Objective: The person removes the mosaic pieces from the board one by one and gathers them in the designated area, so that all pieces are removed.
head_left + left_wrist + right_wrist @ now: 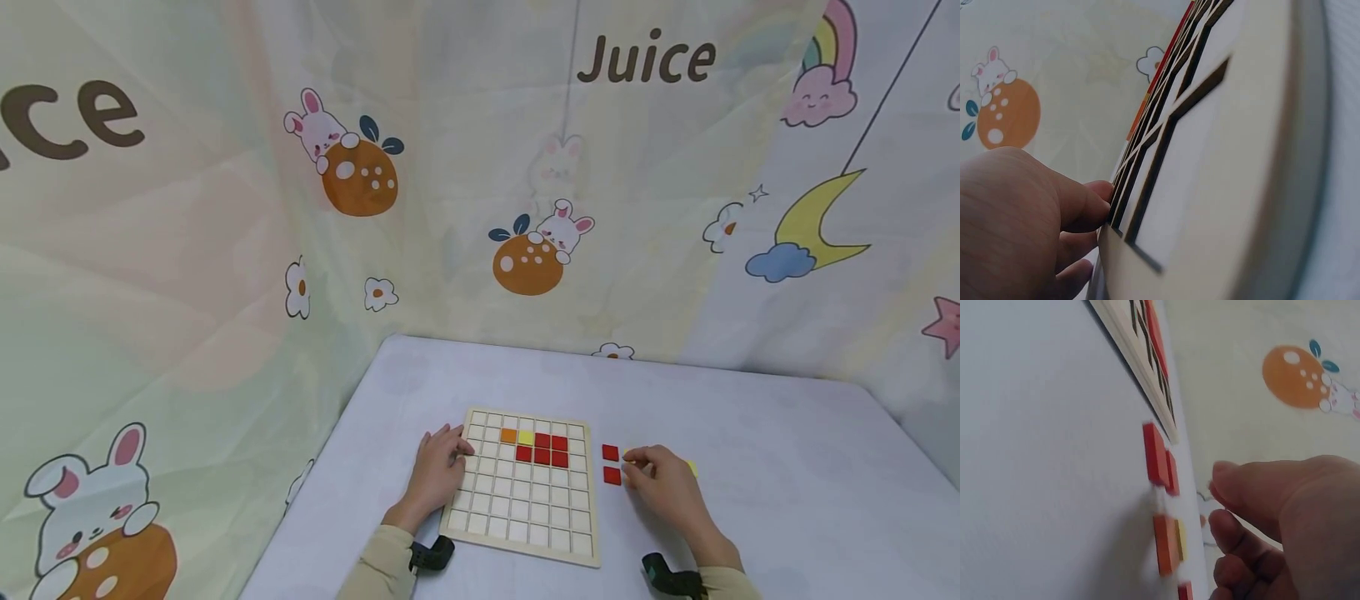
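A wooden grid board (525, 550) with white square cells lies on the table. Set in its upper rows are an orange tile (508, 436), a yellow tile (526, 437) and several red tiles (542, 456). At the board's left edge rests my left hand (437, 468), its fingertips touching the frame (1116, 262). To the right of the board, my right hand (667, 487) hovers with bent fingers over loose tiles. In the right wrist view a gap shows between thumb (1229, 481) and index finger, with nothing held. Nearest it are a red tile (1155, 453) and an orange tile (1165, 544).
Two red tiles, one upper (611, 452) and one lower (612, 475), lie between board and right hand. A yellow tile (692, 468) peeks out past that hand. The white table (810, 467) meets a printed cloth backdrop (450, 167) behind and at left.
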`<state>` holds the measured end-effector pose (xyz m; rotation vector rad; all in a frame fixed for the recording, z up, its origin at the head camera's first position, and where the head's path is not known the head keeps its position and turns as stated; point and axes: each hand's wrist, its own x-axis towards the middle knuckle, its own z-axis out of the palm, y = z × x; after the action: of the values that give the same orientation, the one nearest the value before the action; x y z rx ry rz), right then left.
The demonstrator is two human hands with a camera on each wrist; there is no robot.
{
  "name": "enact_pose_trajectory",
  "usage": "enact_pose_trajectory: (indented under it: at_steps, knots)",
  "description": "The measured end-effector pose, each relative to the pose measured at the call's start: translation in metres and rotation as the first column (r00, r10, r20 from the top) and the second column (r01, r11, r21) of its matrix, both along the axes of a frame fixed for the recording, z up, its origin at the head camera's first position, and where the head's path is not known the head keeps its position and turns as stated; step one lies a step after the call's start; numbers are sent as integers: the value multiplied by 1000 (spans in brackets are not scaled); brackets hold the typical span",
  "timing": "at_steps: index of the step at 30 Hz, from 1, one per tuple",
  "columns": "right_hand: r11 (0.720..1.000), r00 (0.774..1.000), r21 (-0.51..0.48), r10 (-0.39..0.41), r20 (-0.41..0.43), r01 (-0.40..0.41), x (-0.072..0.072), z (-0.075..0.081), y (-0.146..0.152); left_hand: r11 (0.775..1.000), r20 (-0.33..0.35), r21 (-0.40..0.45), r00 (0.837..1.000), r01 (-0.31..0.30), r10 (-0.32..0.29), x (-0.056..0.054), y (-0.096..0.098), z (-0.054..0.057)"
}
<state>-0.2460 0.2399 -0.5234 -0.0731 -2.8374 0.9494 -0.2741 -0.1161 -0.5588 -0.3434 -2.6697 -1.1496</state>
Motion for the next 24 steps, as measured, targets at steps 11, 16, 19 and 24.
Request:
enact_pose_trajectory:
  at_steps: [11,16,19,24]
  knots:
    - [998,993,15,65,-102,-64,-4,-7,-46,1000,14,3,1000,-4,4,0,0,0]
    - [991,984,78,115,-133,-105,-5,-10,-63,1000,0,-4,1000,-1,1,0,1,-1]
    - [986,979,112,136,-149,-120,-6,-11,-72,1000,-3,-5,1000,-5,5,-1,1,0]
    - [985,982,107,145,-124,-132,-6,-11,-81,1000,3,-7,1000,-7,7,-2,1,-2]
